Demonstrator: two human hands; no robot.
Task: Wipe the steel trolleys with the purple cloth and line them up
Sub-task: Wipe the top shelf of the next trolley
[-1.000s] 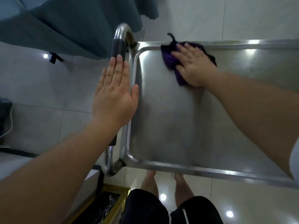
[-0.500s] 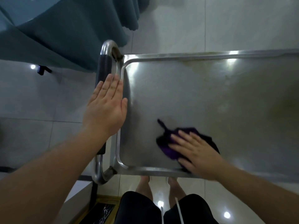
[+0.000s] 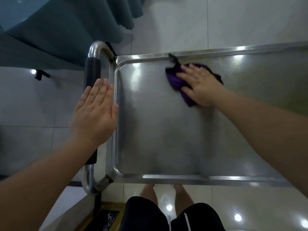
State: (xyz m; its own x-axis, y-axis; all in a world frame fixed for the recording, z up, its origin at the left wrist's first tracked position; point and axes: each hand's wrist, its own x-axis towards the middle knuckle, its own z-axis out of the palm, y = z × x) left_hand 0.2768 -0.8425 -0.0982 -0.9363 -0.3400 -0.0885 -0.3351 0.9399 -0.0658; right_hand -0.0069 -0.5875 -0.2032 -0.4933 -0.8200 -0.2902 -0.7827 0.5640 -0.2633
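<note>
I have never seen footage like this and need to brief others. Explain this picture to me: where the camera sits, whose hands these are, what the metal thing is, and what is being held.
There is no machine here. A person wears one wide-angle camera on the head, looking down, so you see their own arms, shorts and legs. The metal thing is the flat top tray of a steel trolley, with a curved handle at its left end. The right hand lies flat, fingers spread, pressing a purple cloth onto the tray near its far rim. The left hand is open and flat over the handle and the tray's left rim; it grips nothing. Apart from the cloth, nothing lies on the visible tray. Teal fabric hangs beyond.
</note>
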